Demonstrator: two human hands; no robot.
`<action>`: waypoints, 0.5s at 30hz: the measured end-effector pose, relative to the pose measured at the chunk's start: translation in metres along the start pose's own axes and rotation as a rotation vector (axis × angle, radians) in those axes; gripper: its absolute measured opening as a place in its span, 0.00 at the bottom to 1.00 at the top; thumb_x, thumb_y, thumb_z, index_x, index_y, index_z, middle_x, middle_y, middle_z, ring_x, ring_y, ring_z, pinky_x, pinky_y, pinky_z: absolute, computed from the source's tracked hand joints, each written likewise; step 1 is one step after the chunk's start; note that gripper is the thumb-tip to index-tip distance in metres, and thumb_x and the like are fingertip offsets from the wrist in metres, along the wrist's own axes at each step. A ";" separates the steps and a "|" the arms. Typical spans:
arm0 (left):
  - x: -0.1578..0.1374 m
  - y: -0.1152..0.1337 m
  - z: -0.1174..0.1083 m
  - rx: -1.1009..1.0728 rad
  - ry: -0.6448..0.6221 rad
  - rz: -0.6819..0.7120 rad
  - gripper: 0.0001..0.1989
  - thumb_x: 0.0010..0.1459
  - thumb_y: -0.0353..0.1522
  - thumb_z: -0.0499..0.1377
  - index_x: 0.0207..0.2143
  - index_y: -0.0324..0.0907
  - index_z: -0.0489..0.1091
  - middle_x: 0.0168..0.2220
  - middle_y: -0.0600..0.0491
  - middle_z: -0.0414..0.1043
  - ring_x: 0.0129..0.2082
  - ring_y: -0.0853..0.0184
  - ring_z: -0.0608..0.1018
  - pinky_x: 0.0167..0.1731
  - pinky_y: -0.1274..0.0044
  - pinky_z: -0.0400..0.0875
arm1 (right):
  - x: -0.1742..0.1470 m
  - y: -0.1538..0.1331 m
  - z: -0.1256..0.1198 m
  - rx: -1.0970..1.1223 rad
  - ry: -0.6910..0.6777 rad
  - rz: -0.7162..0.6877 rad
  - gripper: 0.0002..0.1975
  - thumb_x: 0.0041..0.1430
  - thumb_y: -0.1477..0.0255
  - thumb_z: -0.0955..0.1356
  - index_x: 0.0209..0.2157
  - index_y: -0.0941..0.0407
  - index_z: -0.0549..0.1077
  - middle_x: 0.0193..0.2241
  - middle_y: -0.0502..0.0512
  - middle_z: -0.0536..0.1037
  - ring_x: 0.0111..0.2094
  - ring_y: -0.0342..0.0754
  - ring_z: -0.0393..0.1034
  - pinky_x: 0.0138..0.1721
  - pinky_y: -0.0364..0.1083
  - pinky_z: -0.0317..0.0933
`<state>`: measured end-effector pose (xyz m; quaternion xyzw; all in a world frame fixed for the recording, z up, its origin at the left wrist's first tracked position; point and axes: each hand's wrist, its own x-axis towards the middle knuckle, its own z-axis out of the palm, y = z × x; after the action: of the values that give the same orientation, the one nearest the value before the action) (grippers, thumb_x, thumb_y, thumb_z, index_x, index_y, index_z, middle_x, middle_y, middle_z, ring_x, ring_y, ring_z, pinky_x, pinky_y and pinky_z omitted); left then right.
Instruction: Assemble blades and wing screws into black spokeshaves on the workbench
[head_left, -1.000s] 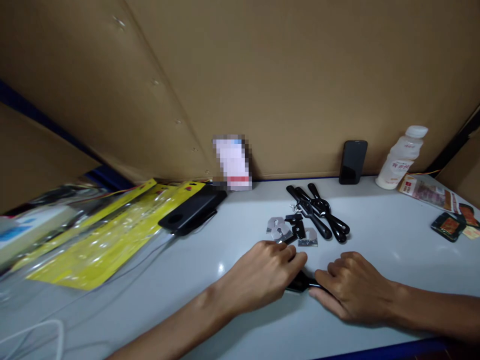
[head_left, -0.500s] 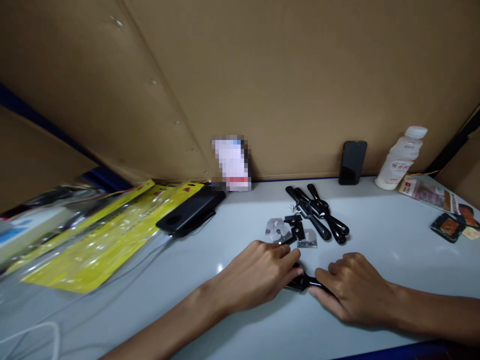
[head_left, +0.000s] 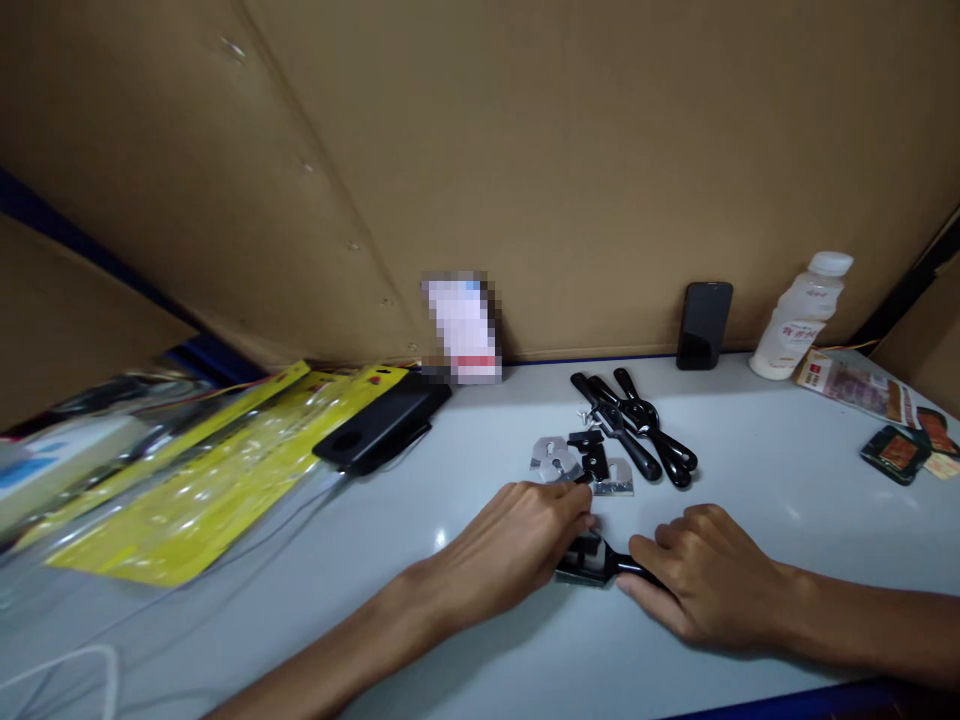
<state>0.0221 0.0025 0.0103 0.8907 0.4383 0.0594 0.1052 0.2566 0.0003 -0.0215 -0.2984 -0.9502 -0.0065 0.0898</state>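
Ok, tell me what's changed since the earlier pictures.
The left hand has drawn slightly to the left, uncovering more of the black tool; whether it still touches it is unclear. The right hand still grips its handle. The metal plates and other black tools stayed put.

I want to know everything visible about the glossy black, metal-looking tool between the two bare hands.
The glossy black, metal-looking tool lies crosswise on, or just above, the pale grey tabletop. Its broad, angular body narrows rightward into a slim neck that disappears inside the gripping right hand. The left hand partly hides the body's left side; whether it touches is unclear.
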 end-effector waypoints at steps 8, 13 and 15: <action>0.005 -0.042 -0.012 -0.006 0.112 -0.241 0.13 0.68 0.31 0.47 0.29 0.41 0.64 0.26 0.52 0.72 0.25 0.67 0.72 0.26 0.76 0.58 | -0.001 0.001 0.001 0.032 -0.023 0.008 0.18 0.71 0.62 0.58 0.32 0.55 0.71 0.20 0.51 0.74 0.18 0.43 0.58 0.27 0.49 0.37; 0.006 -0.069 -0.015 0.025 0.137 -0.389 0.10 0.66 0.30 0.48 0.36 0.41 0.68 0.29 0.50 0.75 0.27 0.63 0.75 0.29 0.76 0.60 | 0.000 0.001 -0.002 0.032 -0.027 0.006 0.18 0.70 0.62 0.58 0.32 0.56 0.72 0.20 0.51 0.74 0.18 0.43 0.58 0.27 0.50 0.36; 0.007 -0.071 -0.016 0.043 0.152 -0.405 0.10 0.65 0.30 0.47 0.41 0.42 0.68 0.33 0.49 0.77 0.31 0.62 0.77 0.30 0.75 0.62 | 0.000 0.001 -0.003 0.029 -0.039 0.007 0.18 0.70 0.62 0.59 0.33 0.56 0.72 0.20 0.51 0.74 0.18 0.44 0.59 0.26 0.50 0.37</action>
<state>-0.0316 0.0520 0.0084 0.7795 0.6160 0.0947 0.0624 0.2570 0.0008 -0.0185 -0.3006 -0.9507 0.0134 0.0754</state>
